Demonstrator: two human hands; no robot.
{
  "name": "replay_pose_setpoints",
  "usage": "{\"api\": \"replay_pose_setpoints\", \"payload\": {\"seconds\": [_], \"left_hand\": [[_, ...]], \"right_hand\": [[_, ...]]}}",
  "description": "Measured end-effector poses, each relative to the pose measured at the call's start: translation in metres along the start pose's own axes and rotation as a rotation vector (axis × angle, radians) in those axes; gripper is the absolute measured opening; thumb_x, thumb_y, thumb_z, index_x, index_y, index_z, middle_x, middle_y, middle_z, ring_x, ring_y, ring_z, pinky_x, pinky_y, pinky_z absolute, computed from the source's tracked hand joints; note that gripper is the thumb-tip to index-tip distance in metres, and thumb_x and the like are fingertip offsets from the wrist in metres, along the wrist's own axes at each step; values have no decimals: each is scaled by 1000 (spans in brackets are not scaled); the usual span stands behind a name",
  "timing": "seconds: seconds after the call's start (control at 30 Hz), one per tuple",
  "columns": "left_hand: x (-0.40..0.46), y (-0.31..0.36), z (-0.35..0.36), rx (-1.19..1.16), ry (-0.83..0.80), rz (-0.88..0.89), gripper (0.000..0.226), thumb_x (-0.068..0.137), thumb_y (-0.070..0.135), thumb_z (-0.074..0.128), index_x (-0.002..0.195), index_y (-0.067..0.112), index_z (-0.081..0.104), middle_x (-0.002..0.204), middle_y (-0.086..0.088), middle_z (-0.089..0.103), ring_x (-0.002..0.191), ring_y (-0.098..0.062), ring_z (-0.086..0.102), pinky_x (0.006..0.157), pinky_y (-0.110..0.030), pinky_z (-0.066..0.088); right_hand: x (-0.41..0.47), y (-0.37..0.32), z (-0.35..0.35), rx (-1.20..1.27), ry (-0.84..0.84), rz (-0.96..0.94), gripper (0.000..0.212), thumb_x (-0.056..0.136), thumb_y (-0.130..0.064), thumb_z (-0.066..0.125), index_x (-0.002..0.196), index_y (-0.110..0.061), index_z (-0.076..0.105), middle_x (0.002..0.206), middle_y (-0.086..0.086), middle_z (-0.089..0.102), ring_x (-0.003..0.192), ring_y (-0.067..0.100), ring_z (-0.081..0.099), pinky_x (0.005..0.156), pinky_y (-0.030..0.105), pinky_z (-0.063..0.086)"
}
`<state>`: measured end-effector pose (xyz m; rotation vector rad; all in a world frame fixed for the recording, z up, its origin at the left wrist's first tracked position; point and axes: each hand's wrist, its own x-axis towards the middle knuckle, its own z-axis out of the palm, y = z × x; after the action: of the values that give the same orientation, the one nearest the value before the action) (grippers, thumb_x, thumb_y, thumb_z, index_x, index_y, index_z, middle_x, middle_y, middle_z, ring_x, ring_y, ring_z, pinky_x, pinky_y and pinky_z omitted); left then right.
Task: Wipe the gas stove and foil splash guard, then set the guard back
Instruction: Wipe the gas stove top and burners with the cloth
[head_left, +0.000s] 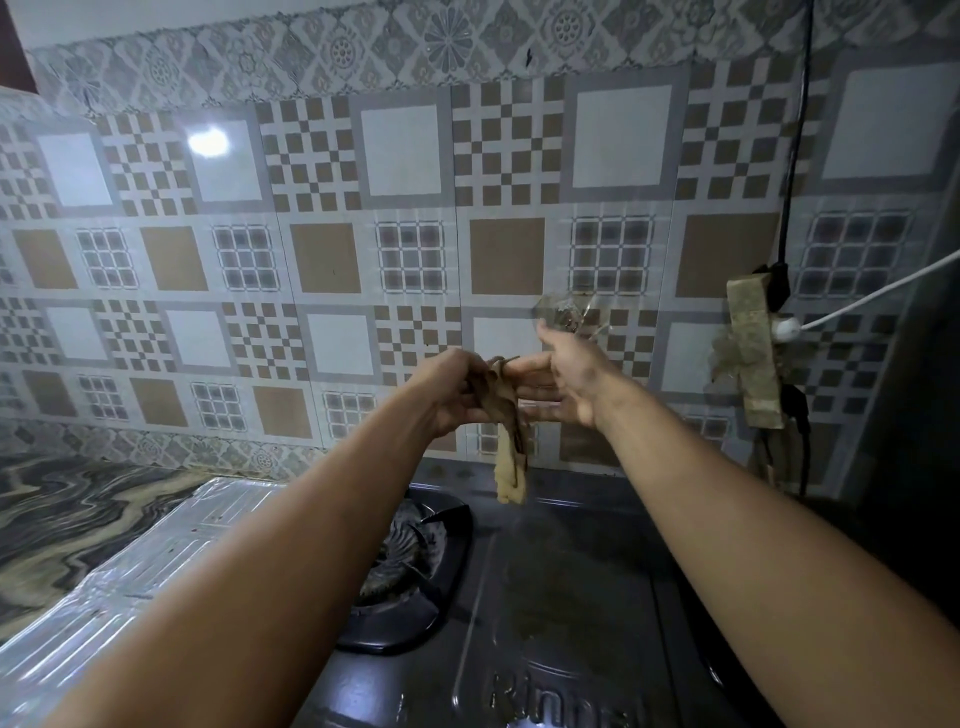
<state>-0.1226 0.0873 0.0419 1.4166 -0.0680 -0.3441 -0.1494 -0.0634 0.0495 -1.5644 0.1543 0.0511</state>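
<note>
Holding a soiled cloth (506, 415) up between both hands above the gas stove (561, 582), in front of the tiled wall (395, 208).

The left hand (452, 397) has its fingers curled round the top of the cloth, and the right hand (563, 379) meets it from the 3 o'clock side with straight fingers laid against the fabric; the loose tail hangs down clear of the stove top, over its far edge. The burner (410, 561) sits at 7 o'clock from the cloth, partly behind the left forearm. The foil splash guard (150, 561) lies flat at 8 o'clock on the marbled counter (67, 519), its near long edge just beside the stove's left edge. At 3 o'clock a grimy power strip (753, 353) hangs on the wall with a white plug (785, 327) in it, well apart from the hands. Bare stove top lies open under the right forearm.
</note>
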Motion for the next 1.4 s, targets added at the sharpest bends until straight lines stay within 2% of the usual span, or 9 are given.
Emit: {"api": "replay_pose_setpoints", "payload": {"seconds": [0.13,0.3,0.53,0.7,0.83,0.93,1.0,1.13,1.4], "left_hand": [[4,-4,1,4,7,22,29,94,27,58,102,0,59,80,-12,66,72,-26,69,63,-39,58],[13,-10,-6,54,122,61,21,90,1,58,110,-3,58,84,-13,65,73,-24,68,64,-38,58],[-2,-8,5,370,-122,246,7,94,4,53,90,10,56,91,-11,61,83,-24,62,70,-37,58],[-4,-21,-1,526,-248,321,11,85,4,59,80,10,67,93,-9,72,97,-24,67,89,-39,53],[6,-41,-34,702,182,354,13,88,12,57,86,7,69,88,-9,69,89,-25,64,78,-34,53],[13,-69,-70,965,354,253,21,88,17,52,103,10,65,95,-8,67,89,-26,63,80,-36,55],[14,-87,-90,1147,418,185,34,88,23,48,118,11,58,113,-14,65,102,-31,61,92,-45,50],[14,-113,-123,1452,401,134,51,95,37,38,136,6,43,150,-13,37,141,-27,29,115,-56,19],[15,-135,-151,1485,363,68,66,100,43,23,153,6,13,163,-10,-2,150,-21,-4,119,-54,1]], "right_hand": [[6,5,6,83,-5,54,86,94,-67,19,101,1,71,93,15,69,92,24,60,79,38,49],[10,12,-2,165,106,189,72,97,-51,19,95,-5,75,105,13,71,91,21,57,71,36,44],[18,48,-14,588,-93,429,96,84,-76,31,128,9,36,133,39,46,121,54,47,88,71,42],[28,51,-18,758,70,202,45,85,-36,60,119,-6,55,120,23,61,105,39,62,86,56,50],[30,61,-19,295,291,37,13,91,-12,50,100,-8,60,93,12,64,83,24,61,72,37,52],[43,86,-16,-285,347,-175,34,102,-29,37,130,-12,48,89,8,60,73,21,59,69,38,53],[55,113,-17,-589,219,-156,50,102,-38,34,149,-25,27,119,15,59,96,29,62,88,47,51],[64,158,-14,-1252,-31,-44,60,100,-50,20,154,-25,10,163,5,6,149,31,0,119,51,5],[85,166,0,-1485,-176,-162,55,105,-36,11,155,-17,-1,162,3,-9,149,22,-10,119,47,-4]]}}
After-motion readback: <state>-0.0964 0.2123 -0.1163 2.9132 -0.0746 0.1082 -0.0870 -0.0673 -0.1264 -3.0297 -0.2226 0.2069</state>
